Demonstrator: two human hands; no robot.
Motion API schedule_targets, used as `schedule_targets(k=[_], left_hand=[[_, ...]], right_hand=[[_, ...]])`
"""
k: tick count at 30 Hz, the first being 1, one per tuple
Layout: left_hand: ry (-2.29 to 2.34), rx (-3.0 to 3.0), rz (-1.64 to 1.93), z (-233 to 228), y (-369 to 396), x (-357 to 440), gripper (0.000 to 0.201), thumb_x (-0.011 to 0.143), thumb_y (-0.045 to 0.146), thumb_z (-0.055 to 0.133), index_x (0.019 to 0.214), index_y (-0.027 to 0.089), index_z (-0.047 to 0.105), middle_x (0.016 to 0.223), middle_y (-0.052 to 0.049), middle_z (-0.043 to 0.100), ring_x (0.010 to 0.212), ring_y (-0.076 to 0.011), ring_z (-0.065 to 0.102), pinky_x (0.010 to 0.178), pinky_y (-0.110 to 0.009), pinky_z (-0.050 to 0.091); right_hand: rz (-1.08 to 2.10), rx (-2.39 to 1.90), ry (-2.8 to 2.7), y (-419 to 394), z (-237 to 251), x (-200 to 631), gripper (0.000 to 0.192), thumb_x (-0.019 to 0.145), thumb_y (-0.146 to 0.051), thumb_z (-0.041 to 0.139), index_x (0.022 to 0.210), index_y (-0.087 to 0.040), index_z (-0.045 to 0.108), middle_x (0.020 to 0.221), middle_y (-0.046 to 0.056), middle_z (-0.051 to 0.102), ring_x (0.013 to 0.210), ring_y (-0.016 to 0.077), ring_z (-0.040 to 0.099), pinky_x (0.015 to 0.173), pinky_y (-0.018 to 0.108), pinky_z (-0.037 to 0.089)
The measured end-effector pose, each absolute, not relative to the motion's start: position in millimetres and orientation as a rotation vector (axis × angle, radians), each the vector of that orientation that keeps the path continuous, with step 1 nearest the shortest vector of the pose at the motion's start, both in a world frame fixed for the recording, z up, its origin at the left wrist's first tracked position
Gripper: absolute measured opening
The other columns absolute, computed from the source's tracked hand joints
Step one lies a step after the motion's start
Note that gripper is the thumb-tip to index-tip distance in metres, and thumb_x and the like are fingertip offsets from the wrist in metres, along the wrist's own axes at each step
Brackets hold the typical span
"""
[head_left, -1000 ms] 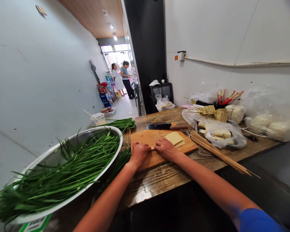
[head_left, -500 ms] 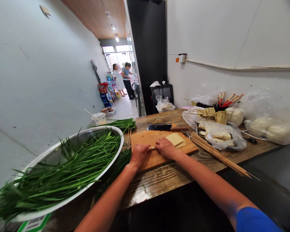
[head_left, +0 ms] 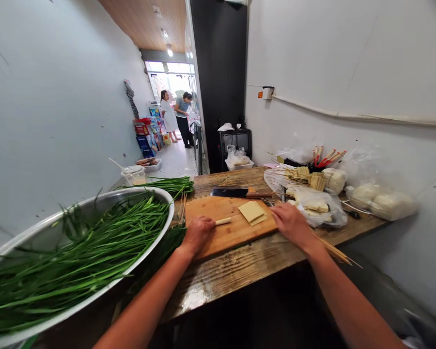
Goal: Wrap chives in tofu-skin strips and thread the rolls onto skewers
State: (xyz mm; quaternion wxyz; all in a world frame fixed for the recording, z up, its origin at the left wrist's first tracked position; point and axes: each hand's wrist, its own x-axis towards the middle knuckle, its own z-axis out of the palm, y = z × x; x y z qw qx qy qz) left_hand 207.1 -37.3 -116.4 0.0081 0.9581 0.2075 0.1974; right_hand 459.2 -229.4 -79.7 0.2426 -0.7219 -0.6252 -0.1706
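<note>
Left hand (head_left: 197, 234) on the cutting board (head_left: 225, 228), fingers curled shut around a pale rolled piece, the roll (head_left: 223, 221), whose free end sticks out to the right of the fist. Roll lies flat on the board, mid-board, just left of the tofu sheets (head_left: 252, 212).

Right hand (head_left: 291, 221) off the board's right edge, palm down over the near ends of the skewers (head_left: 330, 248). Fingers loosely spread; cannot tell whether they grip a skewer or only rest on the bundle.

Tofu sheets: small flat stack, tan, square-cut, on the right half of the board, apart from both hands.

Cleaver (head_left: 236, 193) lies along the board's far edge, blade to the left. Plastic bag (head_left: 318, 207) of pale pieces just beyond the right hand. Big metal basin (head_left: 94, 213) heaped with chives (head_left: 80, 257) at left, rim near the board. More chives on the table behind the board. Two people stand far down the corridor.
</note>
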Motion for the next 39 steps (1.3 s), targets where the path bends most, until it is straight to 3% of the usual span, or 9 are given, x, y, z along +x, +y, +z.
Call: schedule_targets(k=[4,10,16,27,35,39], left_hand=[[0.658,2.889,0.695,-116,-36,207,0.03,0.085,0.021,0.039,0.086,0.02,0.069,0.084,-0.007,0.064,0.08,-0.0171,0.055,0.07,-0.026,0.04],[0.588,2.835,0.782,-112,-33,207,0.031,0.085,0.027,0.04,0.083,0.021,0.07,0.082,-0.006,0.065,0.08,-0.0178,0.054,0.072,-0.026,0.041],[0.613,2.788,0.771,-118,-25,207,0.033,0.085,0.029,0.038,0.086,0.021,0.07,0.086,-0.007,0.066,0.082,-0.0192,0.055,0.073,-0.029,0.043],[0.586,2.755,0.823,-124,-19,209,0.028,0.084,0.04,0.04,0.086,0.031,0.066,0.087,0.006,0.065,0.086,-0.0172,0.053,0.077,-0.028,0.043],[0.581,2.763,0.811,-120,-20,208,0.034,0.084,0.038,0.039,0.082,0.024,0.07,0.088,-0.004,0.066,0.084,-0.0201,0.055,0.075,-0.029,0.043],[0.579,2.78,0.802,-118,-25,208,0.035,0.085,0.033,0.038,0.086,0.02,0.07,0.088,-0.007,0.066,0.082,-0.0193,0.056,0.073,-0.028,0.043]], right_hand=[[-0.37,-2.277,-1.579,-299,-75,501,0.028,0.087,-0.025,0.042,0.083,-0.016,0.068,0.076,0.007,0.063,0.074,0.0182,0.057,0.07,0.029,0.042],[-0.344,-2.056,-1.708,-333,-86,488,0.026,0.089,-0.026,0.041,0.096,-0.02,0.065,0.087,0.005,0.065,0.082,0.0156,0.058,0.075,0.026,0.044],[-0.549,-2.545,-1.242,-367,-108,518,0.026,0.086,-0.021,0.042,0.087,-0.016,0.068,0.081,0.009,0.065,0.08,0.0201,0.058,0.075,0.031,0.043],[-0.138,-2.59,-1.18,-393,-133,547,0.027,0.083,-0.024,0.044,0.094,-0.02,0.068,0.09,0.005,0.068,0.085,0.016,0.062,0.075,0.025,0.044],[-0.14,-2.499,-1.236,-410,-134,545,0.034,0.084,-0.026,0.036,0.098,-0.017,0.067,0.092,0.008,0.068,0.085,0.0192,0.062,0.077,0.03,0.045],[-0.236,-2.512,-1.217,-452,-133,537,0.034,0.082,-0.03,0.035,0.09,-0.022,0.067,0.089,0.007,0.068,0.083,0.0214,0.062,0.076,0.034,0.047]])
